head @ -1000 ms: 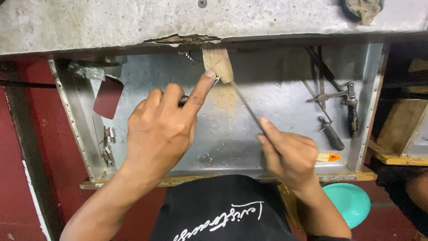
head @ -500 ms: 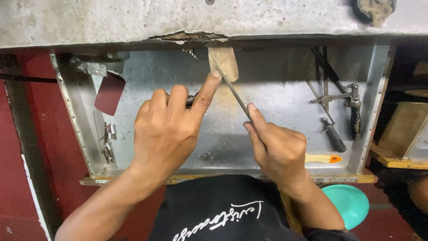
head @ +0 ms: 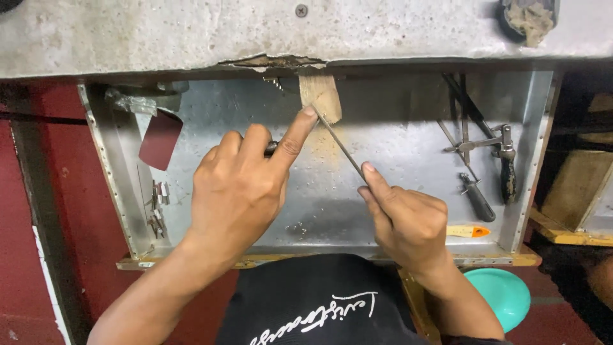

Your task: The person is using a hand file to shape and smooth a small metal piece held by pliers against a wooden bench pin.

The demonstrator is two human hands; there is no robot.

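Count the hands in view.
2: the left hand points a finger at the wooden piece; the right hand grips the thin file. None seems hidden.

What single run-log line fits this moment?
left hand: fingertip on thin metal file | right hand: grips file | file tip: on small wooden block

A rough grey concrete slab (head: 159, 35) is seen across the top, cracked and chipped at its lower edge, with one screw head (head: 301, 10) set in it. Below it a shallow sheet-metal tray (head: 408, 134) is fixed, riveted along its rims and dusted with pale filings. Dark red painted surfaces (head: 45, 211) are noted at left. Wooden framing (head: 578, 191) is seen in shadow at right. A turquoise round dish (head: 504, 294) lies low right.
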